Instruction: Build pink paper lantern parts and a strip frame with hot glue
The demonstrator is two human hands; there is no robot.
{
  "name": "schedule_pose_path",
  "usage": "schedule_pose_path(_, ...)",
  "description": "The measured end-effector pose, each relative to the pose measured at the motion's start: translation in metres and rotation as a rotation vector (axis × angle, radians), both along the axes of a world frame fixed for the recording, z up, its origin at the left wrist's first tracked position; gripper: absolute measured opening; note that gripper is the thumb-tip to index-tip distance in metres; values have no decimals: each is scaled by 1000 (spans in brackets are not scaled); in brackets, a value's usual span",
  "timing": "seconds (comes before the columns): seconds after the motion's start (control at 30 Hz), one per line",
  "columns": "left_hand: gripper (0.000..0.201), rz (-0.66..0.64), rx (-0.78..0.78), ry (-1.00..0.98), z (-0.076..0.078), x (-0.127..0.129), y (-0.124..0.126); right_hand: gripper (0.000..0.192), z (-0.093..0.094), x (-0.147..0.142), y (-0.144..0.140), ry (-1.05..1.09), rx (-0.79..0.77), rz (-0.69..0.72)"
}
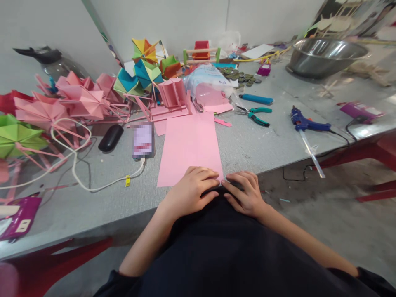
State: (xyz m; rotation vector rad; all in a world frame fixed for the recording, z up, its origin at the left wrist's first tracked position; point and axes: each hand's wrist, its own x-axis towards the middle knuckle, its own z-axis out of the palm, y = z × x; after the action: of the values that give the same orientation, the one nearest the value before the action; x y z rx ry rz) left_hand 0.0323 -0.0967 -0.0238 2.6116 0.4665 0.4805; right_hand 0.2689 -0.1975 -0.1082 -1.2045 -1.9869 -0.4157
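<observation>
A pink paper sheet [189,148] lies flat on the grey table [262,140], its near edge at the table's front edge. My left hand [192,190] rests on the sheet's near right corner, fingers bent and pressing down. My right hand [244,193] sits just right of that corner at the table edge, fingertips close to the left hand's. Whether either hand pinches the paper is hard to tell; both seem to press on it.
A phone [143,140] with white cable, a black case [110,137], pink folded paper umbrellas [80,101], colourful ones [142,72], pliers [255,113], a blue glue gun [305,123], coins [241,76] and a steel bowl [324,55] surround the sheet.
</observation>
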Motion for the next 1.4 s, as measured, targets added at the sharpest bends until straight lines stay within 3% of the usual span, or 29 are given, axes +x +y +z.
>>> schedule_pose_path(0.33,25,-2,-17,8,1,0,0,53,2,-4,0,-51,-54,-54)
schedule_pose_path(0.77,22,6,-21,6,0,0,1,53,1,-1,1,13,-12,3)
schedule_pose_path(1.13,24,1,-17,6,0,1,1,54,3,-4,-1,-65,-109,-61)
schedule_pose_path(1.4,21,8,-8,0,0,0,0,37,3,-2,-2,-9,-30,-12)
